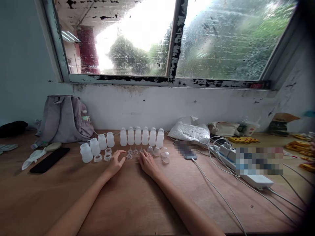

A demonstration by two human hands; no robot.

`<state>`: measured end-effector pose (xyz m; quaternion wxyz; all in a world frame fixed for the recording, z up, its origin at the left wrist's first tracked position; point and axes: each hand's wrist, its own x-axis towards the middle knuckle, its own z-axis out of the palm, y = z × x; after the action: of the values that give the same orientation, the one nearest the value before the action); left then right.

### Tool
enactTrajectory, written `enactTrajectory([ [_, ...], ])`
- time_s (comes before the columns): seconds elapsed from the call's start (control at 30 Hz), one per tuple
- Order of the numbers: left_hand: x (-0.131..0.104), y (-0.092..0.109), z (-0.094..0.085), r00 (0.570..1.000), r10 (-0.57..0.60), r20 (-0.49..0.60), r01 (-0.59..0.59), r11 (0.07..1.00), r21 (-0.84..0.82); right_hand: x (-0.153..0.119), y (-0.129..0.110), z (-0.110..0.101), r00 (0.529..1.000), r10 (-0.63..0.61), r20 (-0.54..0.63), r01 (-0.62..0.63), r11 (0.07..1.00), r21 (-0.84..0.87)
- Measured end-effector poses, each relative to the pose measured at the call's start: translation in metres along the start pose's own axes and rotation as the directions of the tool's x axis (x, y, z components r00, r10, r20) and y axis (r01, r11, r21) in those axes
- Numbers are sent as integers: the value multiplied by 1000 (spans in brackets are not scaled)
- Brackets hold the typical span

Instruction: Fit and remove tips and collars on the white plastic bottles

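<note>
Two bare hands: one left hand (115, 164) and one right hand (147, 164). Ten bottles in all: six with clear domed tops (138, 136) and four open-necked bottles (94, 147). At least three rings (97, 160) and at least three clear teats (129, 156). About four clear caps (156, 151), bunched too closely for certainty. One backpack (59, 119), one silvery bag (190, 131), one power strip (257, 181).

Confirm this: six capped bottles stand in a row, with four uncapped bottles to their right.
Wrong side: the four uncapped bottles stand to the left of the six capped bottles, which do form a row; the head view shows it.
</note>
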<state>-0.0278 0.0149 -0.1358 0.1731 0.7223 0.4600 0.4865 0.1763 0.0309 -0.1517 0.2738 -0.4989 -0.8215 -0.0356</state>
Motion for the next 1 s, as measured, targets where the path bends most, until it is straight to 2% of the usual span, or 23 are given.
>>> enactTrajectory([
  [0.03,-1,6,2,999,-46,24,49,989,-138,1,0,2,1000,-5,22,5,1000,2],
  [0.1,-3,15,5,989,-136,67,151,905,-397,2,2,5,998,-23,61,22,1000,17],
  [0.2,-4,22,9,961,-259,99,254,678,-690,4,4,7,994,-23,109,19,999,37],
  [0.27,-4,22,11,932,-331,145,302,495,-815,4,5,8,990,-1,140,-6,999,47],
  [0.33,-4,20,10,906,-363,219,348,343,-873,5,5,9,986,23,163,-32,998,53],
  [0.4,-3,19,7,896,-357,265,377,293,-879,4,6,9,984,31,176,-41,998,56],
  [0.43,-2,20,5,901,-344,264,378,324,-867,4,6,9,984,29,175,-40,998,58],
  [0.47,-2,20,1,914,-326,243,365,397,-842,4,6,9,985,26,168,-36,998,60],
  [0.53,-2,23,-8,955,-238,175,292,659,-693,4,6,9,991,16,132,-25,997,69],
  [0.6,-3,27,-16,982,-67,177,130,919,-373,3,7,8,997,3,72,-10,996,87],
  [0.63,-5,28,-19,975,19,221,24,981,-192,3,7,8,999,-3,38,-1,995,99],
  [0.7,-7,30,-21,937,124,328,-159,984,82,4,7,7,1000,-6,-26,9,992,123],
  [0.77,-10,31,-18,916,147,374,-241,946,217,4,8,6,997,3,-77,9,989,145],
  [0.9,-13,28,-4,938,88,336,-204,922,328,5,8,5,993,10,-121,11,985,174],
  [1.0,-15,29,1,955,61,289,-151,943,298,4,6,1,995,11,-100,6,985,175],
])
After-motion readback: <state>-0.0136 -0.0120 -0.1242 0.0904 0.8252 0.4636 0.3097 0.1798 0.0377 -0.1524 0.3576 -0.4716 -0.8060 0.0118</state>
